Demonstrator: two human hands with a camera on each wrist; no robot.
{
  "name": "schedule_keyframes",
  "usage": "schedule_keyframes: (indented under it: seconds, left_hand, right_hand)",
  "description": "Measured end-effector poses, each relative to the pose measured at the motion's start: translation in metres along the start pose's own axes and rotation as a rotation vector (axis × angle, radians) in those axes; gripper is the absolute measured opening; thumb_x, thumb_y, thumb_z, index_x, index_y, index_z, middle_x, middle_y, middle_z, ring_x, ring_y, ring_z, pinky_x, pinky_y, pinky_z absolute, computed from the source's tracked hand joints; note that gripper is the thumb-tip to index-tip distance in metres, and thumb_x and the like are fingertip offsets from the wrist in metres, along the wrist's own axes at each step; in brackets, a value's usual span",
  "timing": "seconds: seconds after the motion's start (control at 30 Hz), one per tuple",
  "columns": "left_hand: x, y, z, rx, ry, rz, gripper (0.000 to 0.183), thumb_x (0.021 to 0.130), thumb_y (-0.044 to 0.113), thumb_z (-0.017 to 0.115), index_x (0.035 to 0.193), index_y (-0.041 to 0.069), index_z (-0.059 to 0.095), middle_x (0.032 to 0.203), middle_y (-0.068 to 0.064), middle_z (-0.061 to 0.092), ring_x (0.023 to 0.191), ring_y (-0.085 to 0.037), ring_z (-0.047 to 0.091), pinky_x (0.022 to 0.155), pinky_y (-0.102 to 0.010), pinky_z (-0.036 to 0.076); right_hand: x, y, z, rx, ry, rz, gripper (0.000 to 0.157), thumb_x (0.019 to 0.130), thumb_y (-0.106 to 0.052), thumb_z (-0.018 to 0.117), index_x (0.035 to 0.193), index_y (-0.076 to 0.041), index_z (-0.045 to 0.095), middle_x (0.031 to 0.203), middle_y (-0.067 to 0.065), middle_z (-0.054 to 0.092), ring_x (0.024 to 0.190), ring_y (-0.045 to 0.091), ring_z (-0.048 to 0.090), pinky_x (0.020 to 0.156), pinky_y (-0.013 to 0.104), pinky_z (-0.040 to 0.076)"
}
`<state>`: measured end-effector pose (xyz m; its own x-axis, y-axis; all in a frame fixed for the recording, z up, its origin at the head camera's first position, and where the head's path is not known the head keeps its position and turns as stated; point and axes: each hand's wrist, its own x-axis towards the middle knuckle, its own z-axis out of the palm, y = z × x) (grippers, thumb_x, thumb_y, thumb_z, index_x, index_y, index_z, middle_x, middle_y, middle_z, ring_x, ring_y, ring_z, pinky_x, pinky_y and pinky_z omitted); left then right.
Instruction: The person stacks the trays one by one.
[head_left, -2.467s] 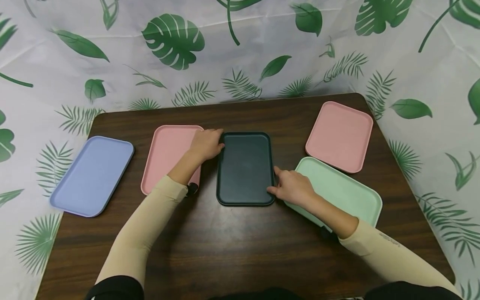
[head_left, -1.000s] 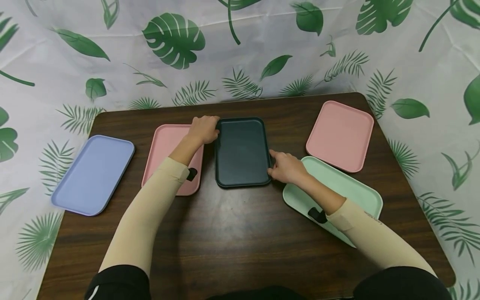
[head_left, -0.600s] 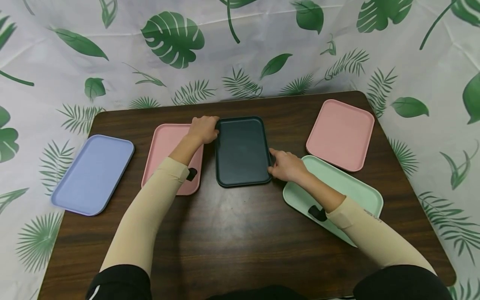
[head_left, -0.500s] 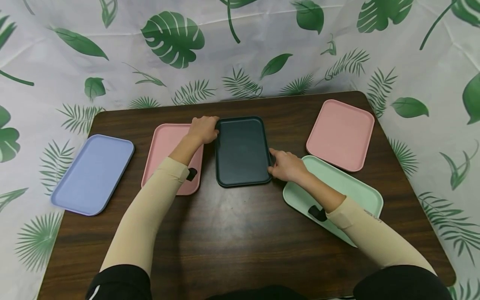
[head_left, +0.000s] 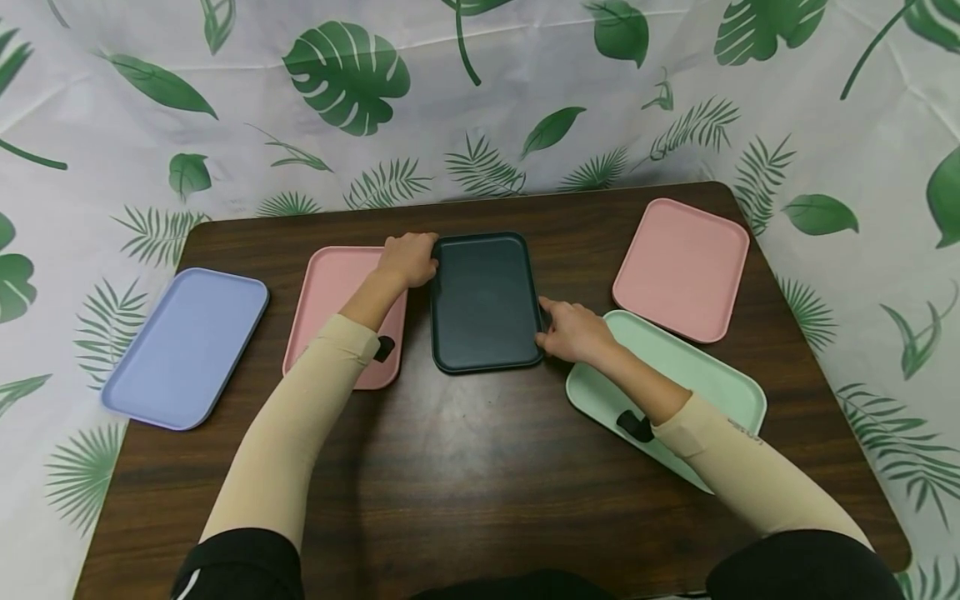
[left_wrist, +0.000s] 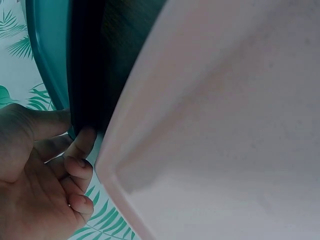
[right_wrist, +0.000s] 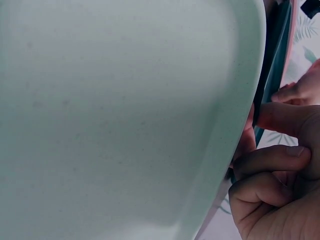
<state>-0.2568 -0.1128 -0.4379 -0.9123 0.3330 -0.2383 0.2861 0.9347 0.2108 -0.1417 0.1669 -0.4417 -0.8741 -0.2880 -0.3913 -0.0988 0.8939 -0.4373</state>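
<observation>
A dark green rectangular tray (head_left: 486, 304) lies at the middle of the table, between both hands. My left hand (head_left: 409, 258) pinches its far left corner, reaching across a pink tray (head_left: 333, 287). In the left wrist view, thumb and fingers of that hand (left_wrist: 37, 170) close on the dark tray's edge (left_wrist: 47, 45), beside the pink tray's rim. My right hand (head_left: 576, 332) pinches the right edge near the front corner. The right wrist view has this hand's (right_wrist: 280, 185) other fingers curled, with a mint green tray (right_wrist: 125, 115) filling most of the picture.
On the brown wooden table (head_left: 465, 492), a blue tray (head_left: 187, 346) lies at far left. A second pink tray (head_left: 682, 271) sits at the back right, close to the mint tray. Behind the table hangs a leaf-patterned cloth (head_left: 495, 100).
Both hands slid the dark tray toward the table's back edge, slightly leftward, between the first two earlier frames. Since then hands and trays have stayed still.
</observation>
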Motion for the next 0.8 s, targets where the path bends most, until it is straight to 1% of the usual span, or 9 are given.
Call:
schedule_keyframes:
  seconds: [0.17, 0.37, 0.53, 0.6, 0.73, 0.8]
  left_hand:
    - [0.001, 0.0, 0.001, 0.005, 0.004, -0.003, 0.052, 0.098, 0.02, 0.054, 0.147, 0.004, 0.044, 0.138, -0.016, 0.055, 0.122, -0.035, 0.054, 0.092, -0.055, 0.042]
    - [0.001, 0.0, 0.003, 0.013, -0.008, -0.011, 0.054, 0.1, 0.021, 0.053, 0.149, 0.004, 0.04, 0.145, -0.016, 0.048, 0.13, -0.034, 0.047, 0.1, -0.056, 0.037]
    - [-0.002, 0.001, 0.002, 0.032, -0.024, -0.021, 0.059, 0.101, 0.026, 0.054, 0.152, 0.003, 0.034, 0.147, -0.018, 0.044, 0.132, -0.034, 0.044, 0.101, -0.057, 0.035]
    - [-0.005, 0.002, 0.001, 0.044, -0.029, -0.02, 0.061, 0.101, 0.028, 0.053, 0.152, 0.003, 0.032, 0.148, -0.019, 0.043, 0.132, -0.035, 0.044, 0.101, -0.058, 0.034]
    - [-0.012, 0.002, -0.001, 0.054, 0.002, -0.03, 0.065, 0.101, 0.031, 0.054, 0.153, 0.001, 0.029, 0.146, -0.024, 0.04, 0.123, -0.04, 0.049, 0.098, -0.058, 0.036]
    - [-0.016, 0.003, -0.002, 0.043, 0.034, -0.04, 0.069, 0.1, 0.032, 0.055, 0.154, 0.001, 0.025, 0.145, -0.026, 0.038, 0.118, -0.042, 0.051, 0.096, -0.056, 0.037]
  right_hand:
    - [0.0, 0.0, 0.0, -0.001, -0.003, 0.006, 0.071, 0.092, -0.028, 0.064, 0.152, -0.005, 0.033, 0.07, -0.001, 0.063, 0.056, 0.018, 0.056, 0.047, 0.033, 0.041]
    - [0.0, 0.0, 0.001, -0.005, 0.005, -0.01, 0.07, 0.093, -0.029, 0.066, 0.151, -0.004, 0.036, 0.072, 0.0, 0.064, 0.057, 0.018, 0.057, 0.048, 0.033, 0.042]
    - [0.0, 0.0, 0.0, -0.001, -0.007, -0.025, 0.072, 0.094, -0.032, 0.066, 0.151, -0.002, 0.034, 0.071, -0.004, 0.066, 0.062, 0.017, 0.06, 0.051, 0.035, 0.045]
    - [-0.001, 0.0, 0.0, 0.0, -0.014, -0.021, 0.073, 0.094, -0.034, 0.065, 0.151, -0.001, 0.033, 0.069, -0.004, 0.066, 0.062, 0.017, 0.061, 0.051, 0.035, 0.045]
    - [-0.006, 0.001, -0.002, 0.008, 0.004, -0.02, 0.074, 0.095, -0.038, 0.064, 0.151, -0.001, 0.033, 0.068, -0.003, 0.065, 0.058, 0.017, 0.059, 0.047, 0.033, 0.042]
    - [-0.011, 0.002, -0.005, 0.029, 0.026, -0.031, 0.074, 0.095, -0.038, 0.063, 0.151, -0.001, 0.033, 0.067, -0.002, 0.065, 0.054, 0.017, 0.057, 0.044, 0.032, 0.039]
